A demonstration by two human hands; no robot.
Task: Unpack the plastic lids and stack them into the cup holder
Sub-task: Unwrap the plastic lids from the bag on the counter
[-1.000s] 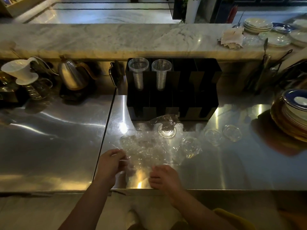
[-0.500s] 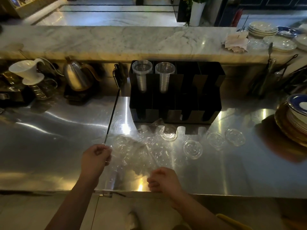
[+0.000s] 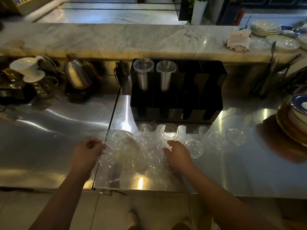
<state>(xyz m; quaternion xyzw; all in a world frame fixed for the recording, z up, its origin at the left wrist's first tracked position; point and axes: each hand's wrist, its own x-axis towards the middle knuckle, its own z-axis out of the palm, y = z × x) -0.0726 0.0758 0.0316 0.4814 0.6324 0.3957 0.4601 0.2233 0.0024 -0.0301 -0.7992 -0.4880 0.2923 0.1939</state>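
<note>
**Clear lids lie loose and wrapped before the cup holder**

The plastic lids point(image 3: 216, 138) lie on the steel tabletop point(image 3: 49, 138) just in front of the cup holder point(image 3: 176, 103). Four sit loose in a row. The rest are inside a crumpled clear wrap point(image 3: 129, 151), their number lost in glare. The left hand point(image 3: 88, 151) pinches the wrap's edge with curled fingers. The right hand point(image 3: 178, 155) rests on the wrap, fingers loosely bent, but I cannot tell whether they grip anything. Two cup stacks point(image 3: 143, 70) fill the holder's left slots.

The left grip point(image 3: 87, 149) pinches the edge of a clear plastic bag point(image 3: 126, 156) that spreads across the steel bench point(image 3: 49, 130) to the right grip point(image 3: 178, 155), whose fingers hang loose over it. Loose lids point(image 3: 217, 138) lie just right of that grip. The black cup holder point(image 3: 176, 103) stands beyond both.
</note>
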